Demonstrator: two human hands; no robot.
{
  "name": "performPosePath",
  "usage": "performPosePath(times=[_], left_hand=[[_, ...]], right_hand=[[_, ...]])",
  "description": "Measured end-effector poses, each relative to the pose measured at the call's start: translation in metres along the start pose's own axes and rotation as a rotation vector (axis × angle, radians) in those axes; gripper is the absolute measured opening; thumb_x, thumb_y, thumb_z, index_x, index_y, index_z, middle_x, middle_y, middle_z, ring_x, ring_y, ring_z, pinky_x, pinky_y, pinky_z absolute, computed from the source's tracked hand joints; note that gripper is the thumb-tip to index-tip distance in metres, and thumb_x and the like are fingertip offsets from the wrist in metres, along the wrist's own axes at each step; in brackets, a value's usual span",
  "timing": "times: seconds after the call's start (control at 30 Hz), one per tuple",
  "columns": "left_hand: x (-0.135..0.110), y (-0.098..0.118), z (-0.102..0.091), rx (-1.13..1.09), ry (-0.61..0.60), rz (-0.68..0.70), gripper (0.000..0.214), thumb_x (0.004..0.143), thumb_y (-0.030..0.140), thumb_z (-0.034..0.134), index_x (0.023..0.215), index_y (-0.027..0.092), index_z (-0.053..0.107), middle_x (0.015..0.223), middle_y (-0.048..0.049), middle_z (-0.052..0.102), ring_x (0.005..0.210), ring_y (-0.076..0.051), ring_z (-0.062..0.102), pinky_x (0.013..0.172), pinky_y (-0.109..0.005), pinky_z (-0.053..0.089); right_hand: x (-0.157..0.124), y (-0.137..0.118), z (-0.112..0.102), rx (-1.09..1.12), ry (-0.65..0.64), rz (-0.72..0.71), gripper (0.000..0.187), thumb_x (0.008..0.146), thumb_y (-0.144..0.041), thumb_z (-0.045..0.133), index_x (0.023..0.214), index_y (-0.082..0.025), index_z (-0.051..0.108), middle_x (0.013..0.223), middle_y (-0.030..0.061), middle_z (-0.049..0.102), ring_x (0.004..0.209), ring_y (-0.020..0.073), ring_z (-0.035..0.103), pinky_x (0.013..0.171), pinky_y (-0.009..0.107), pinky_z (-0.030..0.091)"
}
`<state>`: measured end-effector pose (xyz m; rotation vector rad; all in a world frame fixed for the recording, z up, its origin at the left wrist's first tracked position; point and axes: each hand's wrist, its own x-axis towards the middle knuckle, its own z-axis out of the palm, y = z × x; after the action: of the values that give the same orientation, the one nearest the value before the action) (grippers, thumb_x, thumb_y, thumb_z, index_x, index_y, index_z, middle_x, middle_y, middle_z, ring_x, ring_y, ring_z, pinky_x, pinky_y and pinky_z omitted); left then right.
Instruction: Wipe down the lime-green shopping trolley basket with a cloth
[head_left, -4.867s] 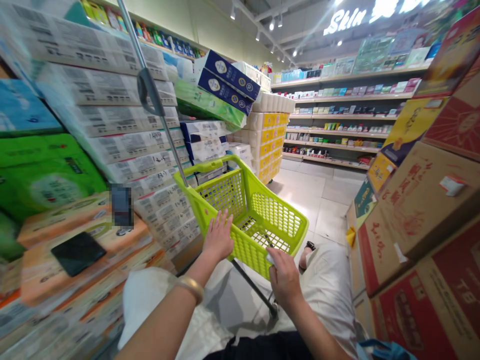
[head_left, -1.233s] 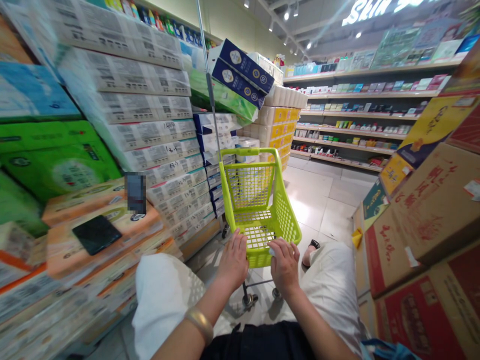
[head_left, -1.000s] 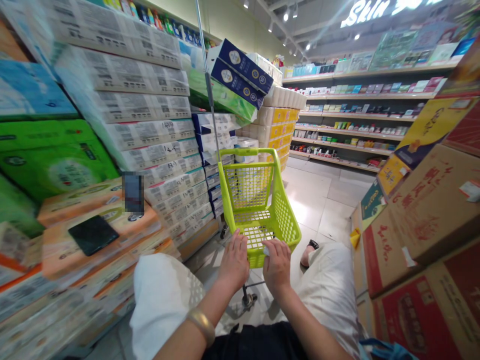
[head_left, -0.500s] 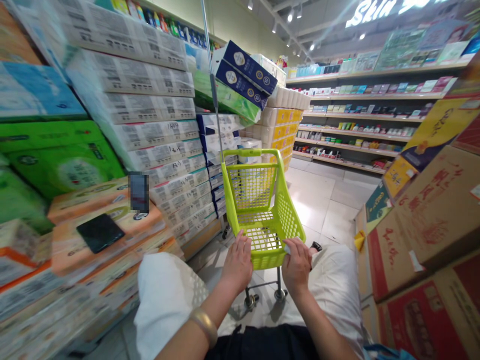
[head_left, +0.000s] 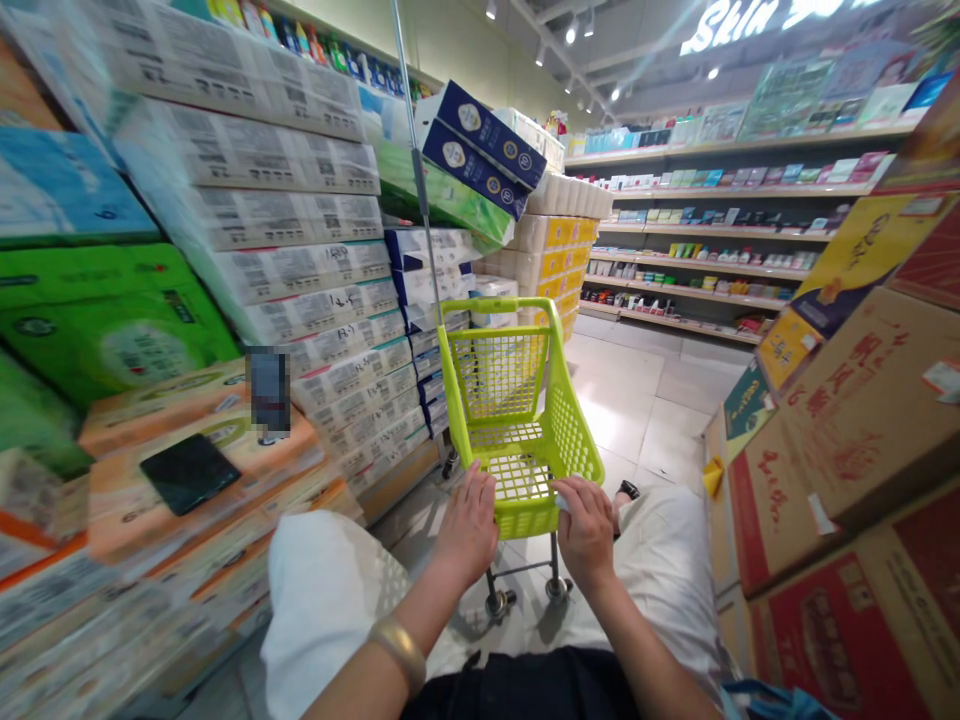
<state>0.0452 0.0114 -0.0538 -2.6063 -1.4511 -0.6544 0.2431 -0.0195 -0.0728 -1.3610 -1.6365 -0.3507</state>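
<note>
A lime-green plastic shopping cart (head_left: 517,520) with a latticed basket stands between my knees. My left hand (head_left: 471,520) has its fingers curled over the basket's near left corner. At the near right part of the rim is my right hand (head_left: 586,525), closed, pinching a small white piece (head_left: 561,501) that looks like tissue or cloth; most of it is hidden by the fingers. The basket holds nothing that I can see. A thin metal pole (head_left: 418,170) rises from the cart's far left corner.
Stacked tissue packs (head_left: 315,270) line the left side. A dark phone (head_left: 190,473) lies on orange packs (head_left: 112,510), near a blurred-out item (head_left: 268,390). Cardboard cartons (head_left: 847,440) stand close on the right. Stocked shelves (head_left: 690,230) are beyond the tiled floor (head_left: 622,385).
My right hand has slid slightly left along the cart's near rim with the white piece. The whole view has turned a little to the right. My left hand stays at its corner.
</note>
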Motion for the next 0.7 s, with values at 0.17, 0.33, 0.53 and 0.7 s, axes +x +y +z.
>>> performPosePath(times=[0.17, 0.33, 0.53, 0.7], left_hand=[[0.003, 0.003, 0.005, 0.001, 0.024, -0.003, 0.054, 0.075, 0.007, 0.043, 0.128, 0.01, 0.041, 0.135, -0.0166, 0.049, 0.144, -0.029, 0.022, 0.11, -0.047, 0.038], [0.003, -0.002, 0.009, 0.045, 0.055, 0.015, 0.052, 0.076, 0.008, 0.042, 0.128, 0.01, 0.041, 0.134, -0.0173, 0.05, 0.142, -0.029, 0.026, 0.107, -0.046, 0.042], [0.004, -0.002, 0.005, 0.071, 0.053, 0.049, 0.053, 0.075, 0.01, 0.044, 0.129, 0.011, 0.042, 0.133, -0.0156, 0.051, 0.141, -0.028, 0.028, 0.108, -0.044, 0.04], [0.006, 0.001, 0.006, 0.059, 0.063, 0.032, 0.052, 0.075, 0.009, 0.044, 0.127, 0.011, 0.043, 0.131, -0.0156, 0.052, 0.141, -0.029, 0.028, 0.11, -0.045, 0.038]], right_hand=[[0.003, -0.023, 0.013, -0.004, 0.044, 0.103, 0.039, 0.076, -0.003, 0.041, 0.104, -0.02, 0.061, 0.102, 0.0067, 0.063, 0.107, 0.0227, 0.051, 0.099, 0.041, 0.034], [0.003, -0.053, 0.027, 0.122, -0.101, -0.021, 0.041, 0.076, -0.003, 0.041, 0.108, -0.021, 0.06, 0.105, 0.0047, 0.064, 0.105, 0.0189, 0.052, 0.1, 0.037, 0.032], [0.0, -0.011, 0.009, 0.005, -0.003, 0.018, 0.042, 0.079, -0.004, 0.041, 0.112, -0.021, 0.059, 0.11, 0.0048, 0.064, 0.113, 0.019, 0.052, 0.107, 0.039, 0.025], [0.003, -0.006, 0.01, -0.043, 0.07, 0.12, 0.041, 0.076, -0.003, 0.04, 0.107, -0.02, 0.061, 0.106, 0.0067, 0.064, 0.112, 0.0217, 0.051, 0.105, 0.042, 0.03]])
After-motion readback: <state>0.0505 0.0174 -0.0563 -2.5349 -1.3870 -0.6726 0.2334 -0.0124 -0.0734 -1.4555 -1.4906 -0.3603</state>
